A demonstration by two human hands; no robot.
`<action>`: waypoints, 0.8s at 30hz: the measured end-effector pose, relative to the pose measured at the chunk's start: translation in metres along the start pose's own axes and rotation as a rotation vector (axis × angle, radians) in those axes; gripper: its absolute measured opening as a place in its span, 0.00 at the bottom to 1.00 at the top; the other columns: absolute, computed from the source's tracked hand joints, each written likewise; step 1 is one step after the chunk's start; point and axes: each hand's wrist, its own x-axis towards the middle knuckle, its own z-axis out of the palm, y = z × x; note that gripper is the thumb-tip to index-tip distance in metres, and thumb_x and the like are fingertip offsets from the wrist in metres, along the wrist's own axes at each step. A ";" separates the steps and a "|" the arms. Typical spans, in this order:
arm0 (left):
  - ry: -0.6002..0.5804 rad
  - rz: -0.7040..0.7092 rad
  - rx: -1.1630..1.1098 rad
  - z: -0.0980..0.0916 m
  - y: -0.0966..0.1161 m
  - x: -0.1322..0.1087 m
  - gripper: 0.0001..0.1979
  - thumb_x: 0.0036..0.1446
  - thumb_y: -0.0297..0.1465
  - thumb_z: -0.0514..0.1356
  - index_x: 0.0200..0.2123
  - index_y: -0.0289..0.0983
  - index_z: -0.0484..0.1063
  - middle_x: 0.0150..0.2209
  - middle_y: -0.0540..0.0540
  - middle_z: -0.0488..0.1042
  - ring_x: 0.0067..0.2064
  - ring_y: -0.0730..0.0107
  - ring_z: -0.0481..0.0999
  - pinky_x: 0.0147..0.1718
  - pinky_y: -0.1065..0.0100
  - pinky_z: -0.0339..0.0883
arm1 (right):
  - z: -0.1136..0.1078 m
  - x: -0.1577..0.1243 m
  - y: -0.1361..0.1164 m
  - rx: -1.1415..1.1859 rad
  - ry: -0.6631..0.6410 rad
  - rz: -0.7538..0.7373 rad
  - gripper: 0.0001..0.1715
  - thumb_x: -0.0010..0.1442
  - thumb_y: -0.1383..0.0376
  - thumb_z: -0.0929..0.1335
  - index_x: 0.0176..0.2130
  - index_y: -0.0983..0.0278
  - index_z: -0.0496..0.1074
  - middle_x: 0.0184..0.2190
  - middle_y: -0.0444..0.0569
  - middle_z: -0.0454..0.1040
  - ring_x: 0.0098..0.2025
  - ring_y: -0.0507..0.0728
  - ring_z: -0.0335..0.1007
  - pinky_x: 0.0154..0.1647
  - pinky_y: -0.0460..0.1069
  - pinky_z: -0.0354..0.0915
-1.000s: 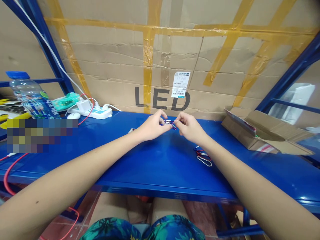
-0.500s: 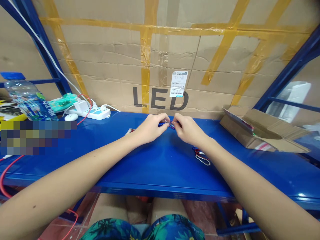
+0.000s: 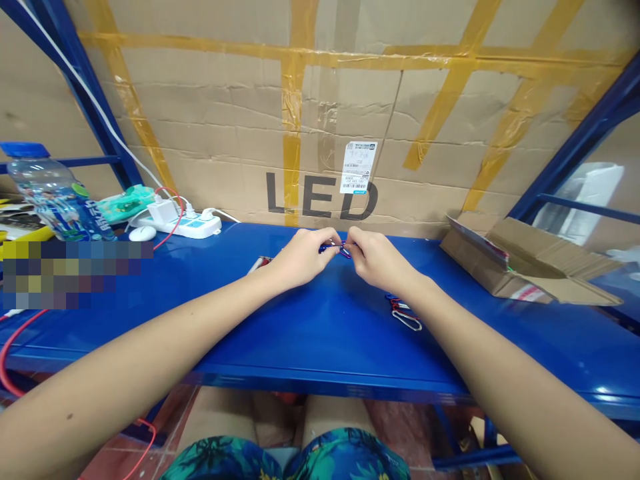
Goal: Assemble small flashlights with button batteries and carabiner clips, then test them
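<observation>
My left hand (image 3: 313, 257) and my right hand (image 3: 373, 257) meet just above the blue table, both closed in a pinch. Between their fingertips is a small blue-purple carabiner (image 3: 345, 252), mostly covered by the fingers; I cannot make out whether a second piece is joined to it. Beside my right wrist lie linked carabiners (image 3: 407, 320), one silver with red and blue ones, partly hidden by the forearm. Behind my left wrist a small white and red object (image 3: 260, 264) shows only in part.
A blue table (image 3: 310, 333) carries an open cardboard box (image 3: 500, 267) at right. On the left stand a plastic bottle (image 3: 60, 193), a white power strip (image 3: 195, 225) with plugs, and a white mouse-like object (image 3: 142, 234). A large taped carton (image 3: 225, 133) closes off the back.
Both hands stay almost in place, fingertips pinched together. The carabiner between them has shifted very slightly, and a little more of the white and red object shows behind my left wrist.
</observation>
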 end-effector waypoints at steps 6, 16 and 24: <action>0.014 -0.058 -0.043 -0.003 -0.002 0.002 0.06 0.58 0.31 0.61 0.38 0.40 0.77 0.37 0.48 0.81 0.39 0.66 0.77 0.41 0.64 0.68 | -0.001 0.001 0.003 0.045 0.029 0.015 0.11 0.64 0.71 0.60 0.30 0.60 0.56 0.28 0.51 0.70 0.29 0.57 0.63 0.31 0.51 0.54; 0.078 -0.188 -0.197 -0.021 -0.020 0.012 0.07 0.55 0.29 0.63 0.38 0.35 0.77 0.33 0.46 0.78 0.35 0.69 0.74 0.37 0.65 0.67 | 0.001 0.007 0.027 0.555 -0.005 0.359 0.04 0.59 0.69 0.64 0.32 0.61 0.65 0.25 0.46 0.73 0.25 0.54 0.66 0.27 0.50 0.60; 0.022 -0.073 -0.249 -0.016 -0.003 0.007 0.07 0.57 0.32 0.63 0.38 0.38 0.79 0.33 0.47 0.78 0.34 0.70 0.74 0.37 0.65 0.67 | -0.005 0.007 0.009 0.692 -0.116 0.235 0.09 0.58 0.62 0.67 0.31 0.63 0.75 0.33 0.48 0.79 0.38 0.57 0.72 0.42 0.53 0.65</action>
